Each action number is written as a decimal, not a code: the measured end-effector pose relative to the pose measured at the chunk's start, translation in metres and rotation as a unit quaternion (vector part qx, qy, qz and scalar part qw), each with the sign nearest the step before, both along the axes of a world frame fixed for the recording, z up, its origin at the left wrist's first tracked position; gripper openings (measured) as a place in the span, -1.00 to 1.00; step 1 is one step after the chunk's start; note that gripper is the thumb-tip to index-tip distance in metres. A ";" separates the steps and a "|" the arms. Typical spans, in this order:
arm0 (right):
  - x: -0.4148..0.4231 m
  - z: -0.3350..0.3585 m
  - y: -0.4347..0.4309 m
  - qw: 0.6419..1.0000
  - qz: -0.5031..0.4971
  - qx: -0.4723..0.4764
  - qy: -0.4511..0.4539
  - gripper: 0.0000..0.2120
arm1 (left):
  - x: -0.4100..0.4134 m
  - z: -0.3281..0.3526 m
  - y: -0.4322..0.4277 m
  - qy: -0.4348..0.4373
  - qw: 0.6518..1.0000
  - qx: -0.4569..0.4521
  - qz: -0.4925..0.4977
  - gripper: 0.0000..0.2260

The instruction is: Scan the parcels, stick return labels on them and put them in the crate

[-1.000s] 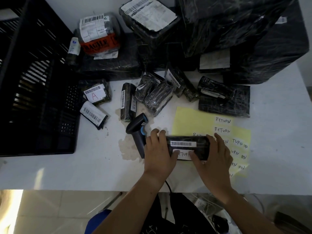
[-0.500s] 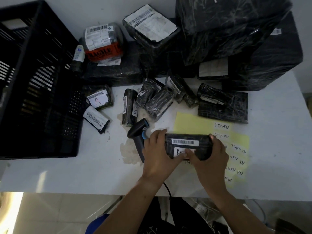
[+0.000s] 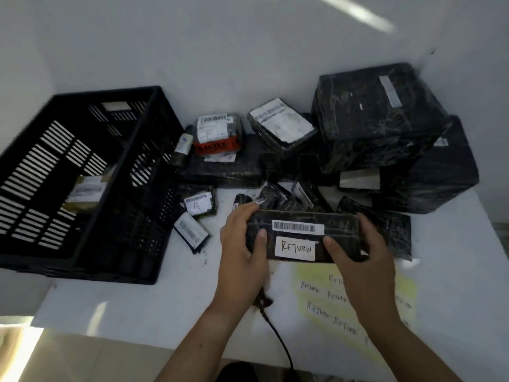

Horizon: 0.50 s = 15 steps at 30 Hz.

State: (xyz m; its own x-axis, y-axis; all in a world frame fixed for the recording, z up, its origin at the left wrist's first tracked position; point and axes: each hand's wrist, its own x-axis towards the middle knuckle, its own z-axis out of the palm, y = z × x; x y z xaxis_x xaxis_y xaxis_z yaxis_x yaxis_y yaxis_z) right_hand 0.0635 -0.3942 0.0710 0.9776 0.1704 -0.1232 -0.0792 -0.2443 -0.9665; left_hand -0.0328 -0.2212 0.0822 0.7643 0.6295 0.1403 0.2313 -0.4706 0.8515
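Currently holding a long black plastic-wrapped parcel (image 3: 341, 230) over the white table (image 3: 132, 301).
Left hand (image 3: 242, 244) and right hand (image 3: 358, 260) are gripping its ends, thumbs flanking its white RETURN label (image 3: 295, 248); black slatted plastic crate (image 3: 82, 257) is standing to the left.

The left hand (image 3: 242, 244) and right hand (image 3: 360, 266) cover the ends of the parcel (image 3: 303, 235); the crate (image 3: 82, 172) runs off the left edge of the frame.

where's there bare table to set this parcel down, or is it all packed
Two bare patches of table: the near-left strip between the crate and the table edge, and the right stretch beyond the yellow label sheet, below the large wrapped boxes. Behind the held parcel, small parcels crowd it.
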 end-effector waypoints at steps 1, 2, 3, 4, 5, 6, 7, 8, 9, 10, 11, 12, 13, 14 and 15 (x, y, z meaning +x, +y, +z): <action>0.002 0.006 0.005 0.999 0.025 0.017 0.014 -0.31 | 0.000 0.009 0.008 -0.012 1.000 -0.001 0.000 -0.66; 0.003 0.011 0.011 0.998 0.047 0.036 0.031 -0.34 | 0.001 0.017 0.017 -0.020 1.000 -0.003 -0.001 -0.67; 0.004 0.015 0.018 0.996 0.063 0.050 0.043 -0.36 | 0.001 0.023 0.026 -0.024 1.000 -0.002 -0.003 -0.67; 0.004 0.019 0.026 0.995 0.070 0.055 0.045 -0.37 | 0.000 0.029 0.036 -0.026 1.000 0.002 -0.008 -0.69; 0.005 0.022 0.035 0.995 0.070 0.057 0.043 -0.39 | -0.003 0.033 0.047 -0.024 1.000 0.008 -0.018 -0.71; 0.005 0.026 0.044 0.995 0.069 0.060 0.038 -0.41 | -0.008 0.037 0.060 -0.018 0.999 0.021 -0.031 -0.71; 0.006 0.029 0.055 0.995 0.066 0.064 0.034 -0.42 | -0.015 0.040 0.073 -0.008 0.998 0.042 -0.046 -0.71; 0.006 0.031 0.066 0.995 0.063 0.067 0.033 -0.42 | -0.024 0.044 0.088 0.003 0.996 0.071 -0.057 -0.71; 0.005 0.032 0.077 0.995 0.060 0.071 0.035 -0.42 | -0.035 0.048 0.104 0.015 0.993 0.102 -0.063 -0.72; 0.004 0.033 0.089 0.995 0.059 0.076 0.039 -0.41 | -0.047 0.053 0.124 0.025 0.989 0.134 -0.060 -0.73; 0.002 0.035 0.102 0.994 0.058 0.078 0.041 -0.42 | -0.060 0.058 0.147 0.036 0.984 0.165 -0.048 -0.73; -0.001 0.036 0.117 0.994 0.057 0.079 0.043 -0.43 | -0.074 0.064 0.173 0.046 0.980 0.192 -0.032 -0.74; -0.004 0.037 0.133 0.994 0.058 0.080 0.047 -0.45 | -0.087 0.069 0.200 0.053 0.976 0.212 -0.015 -0.74; -0.009 0.039 0.151 0.993 0.058 0.088 0.058 -0.47 | -0.100 0.074 0.230 0.055 0.972 0.227 0.000 -0.74; -0.014 0.041 0.170 0.990 0.059 0.099 0.077 -0.48 | -0.112 0.078 0.260 0.054 0.969 0.239 0.010 -0.74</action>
State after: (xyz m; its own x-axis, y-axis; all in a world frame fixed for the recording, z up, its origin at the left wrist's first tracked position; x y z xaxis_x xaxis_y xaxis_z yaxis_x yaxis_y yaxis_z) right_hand 0.0495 -0.2243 0.1116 0.9219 0.3179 -0.2214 -0.2110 -0.0672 -0.9752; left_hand -0.1452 0.0391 0.1604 0.7787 0.5276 0.3396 0.3205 -0.7998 0.5076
